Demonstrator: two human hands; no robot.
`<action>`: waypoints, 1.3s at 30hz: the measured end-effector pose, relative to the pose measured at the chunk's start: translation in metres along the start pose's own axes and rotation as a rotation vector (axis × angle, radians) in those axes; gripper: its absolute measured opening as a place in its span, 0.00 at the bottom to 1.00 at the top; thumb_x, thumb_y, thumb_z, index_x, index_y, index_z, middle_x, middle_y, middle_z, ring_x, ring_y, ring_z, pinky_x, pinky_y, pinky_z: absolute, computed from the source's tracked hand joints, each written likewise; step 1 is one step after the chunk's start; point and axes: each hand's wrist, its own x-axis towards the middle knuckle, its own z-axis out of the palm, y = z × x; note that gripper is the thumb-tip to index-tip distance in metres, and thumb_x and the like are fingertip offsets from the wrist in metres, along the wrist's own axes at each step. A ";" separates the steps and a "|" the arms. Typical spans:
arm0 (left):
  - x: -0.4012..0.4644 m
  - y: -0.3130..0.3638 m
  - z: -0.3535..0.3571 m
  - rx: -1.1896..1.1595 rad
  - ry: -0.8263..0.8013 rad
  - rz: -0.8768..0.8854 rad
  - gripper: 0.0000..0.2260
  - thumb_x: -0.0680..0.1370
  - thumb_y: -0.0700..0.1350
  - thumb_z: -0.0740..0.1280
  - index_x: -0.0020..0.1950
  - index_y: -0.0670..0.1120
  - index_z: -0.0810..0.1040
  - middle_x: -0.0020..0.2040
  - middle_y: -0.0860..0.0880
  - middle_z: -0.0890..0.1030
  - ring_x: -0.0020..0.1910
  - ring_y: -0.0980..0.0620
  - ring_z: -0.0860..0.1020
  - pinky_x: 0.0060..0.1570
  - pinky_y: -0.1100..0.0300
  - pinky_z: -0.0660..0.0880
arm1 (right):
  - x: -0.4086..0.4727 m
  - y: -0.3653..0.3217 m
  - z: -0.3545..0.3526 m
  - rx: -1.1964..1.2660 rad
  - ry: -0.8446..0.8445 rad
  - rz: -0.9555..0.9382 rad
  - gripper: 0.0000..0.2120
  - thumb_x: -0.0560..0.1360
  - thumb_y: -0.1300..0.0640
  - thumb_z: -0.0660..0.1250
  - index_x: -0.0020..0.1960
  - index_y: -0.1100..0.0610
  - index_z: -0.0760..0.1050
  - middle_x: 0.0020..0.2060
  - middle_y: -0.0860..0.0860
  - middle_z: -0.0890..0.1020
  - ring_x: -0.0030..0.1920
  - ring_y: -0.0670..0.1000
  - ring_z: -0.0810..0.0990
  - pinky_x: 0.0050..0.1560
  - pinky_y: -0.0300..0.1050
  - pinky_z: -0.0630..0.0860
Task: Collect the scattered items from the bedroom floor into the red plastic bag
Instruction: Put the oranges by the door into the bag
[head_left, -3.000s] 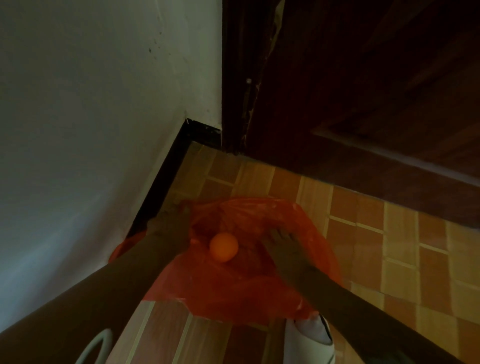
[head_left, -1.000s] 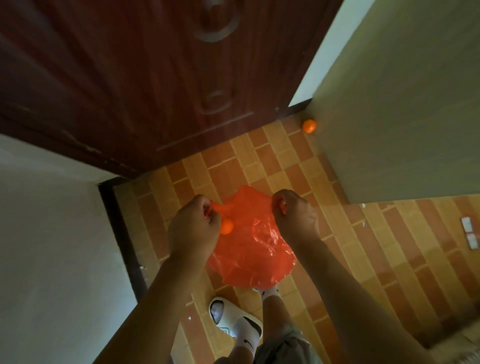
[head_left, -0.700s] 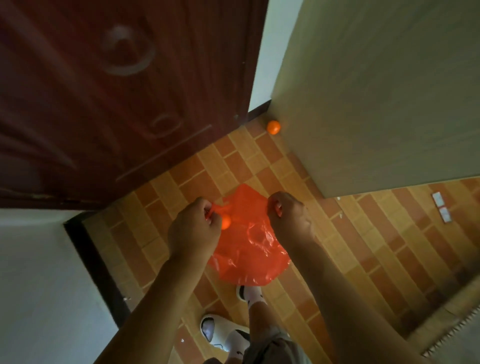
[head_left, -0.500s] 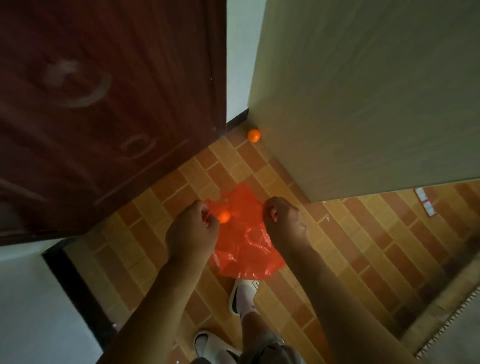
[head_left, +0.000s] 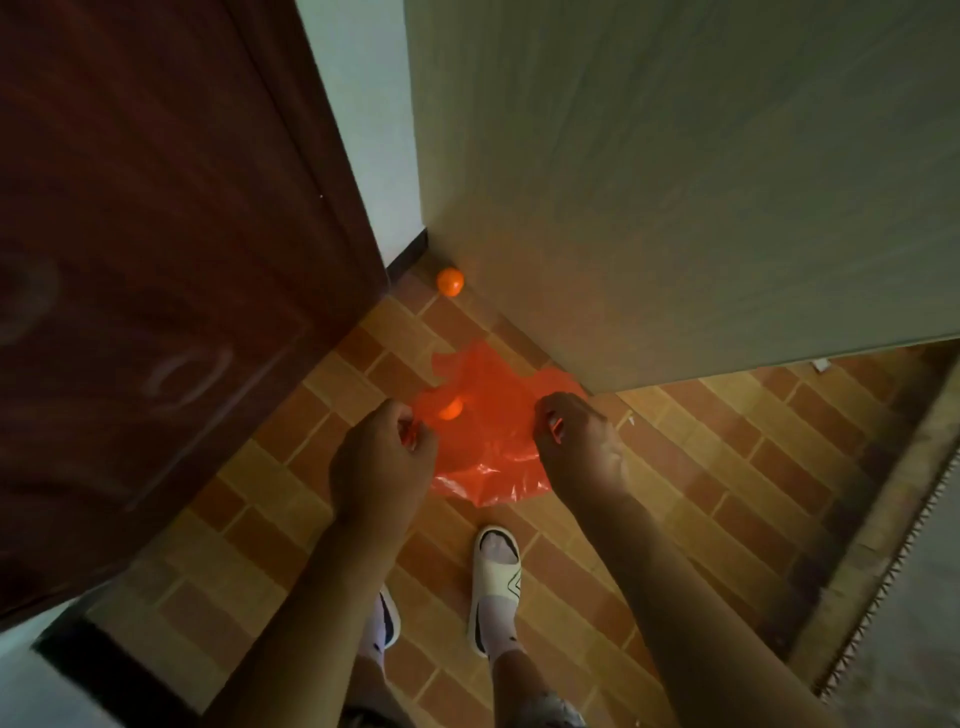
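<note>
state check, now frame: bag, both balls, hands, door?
red plastic bag: off the floor, held at its mouth by both hands
left hand: grips bag edge
right hand: grips bag edge
orange ball in the bag: inside
orange ball on the floor: loose, against pale panel
dark wooden door: cannot tell

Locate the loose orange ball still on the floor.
In the head view, the orange ball lies on the tiled floor in the far corner, against the pale panel, beyond the red bag held by both hands.
</note>
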 end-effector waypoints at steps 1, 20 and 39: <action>0.007 0.002 0.000 0.008 -0.013 0.017 0.04 0.80 0.49 0.68 0.51 0.50 0.79 0.41 0.54 0.80 0.36 0.57 0.75 0.32 0.60 0.66 | 0.002 0.001 0.000 0.004 0.014 0.018 0.07 0.74 0.59 0.68 0.50 0.50 0.79 0.45 0.48 0.82 0.43 0.55 0.81 0.42 0.52 0.80; 0.127 0.031 0.064 0.055 -0.005 0.346 0.04 0.77 0.48 0.71 0.50 0.49 0.82 0.44 0.53 0.83 0.42 0.55 0.78 0.36 0.62 0.67 | 0.066 0.051 0.055 0.154 0.281 0.242 0.08 0.75 0.58 0.70 0.51 0.46 0.79 0.43 0.43 0.81 0.40 0.49 0.80 0.37 0.50 0.78; 0.279 -0.083 0.240 0.195 -0.039 0.768 0.27 0.78 0.47 0.73 0.76 0.54 0.72 0.71 0.44 0.72 0.68 0.45 0.74 0.60 0.54 0.76 | 0.163 0.163 0.229 -0.385 -0.122 -0.280 0.37 0.74 0.51 0.61 0.82 0.49 0.56 0.82 0.56 0.58 0.80 0.60 0.58 0.76 0.61 0.61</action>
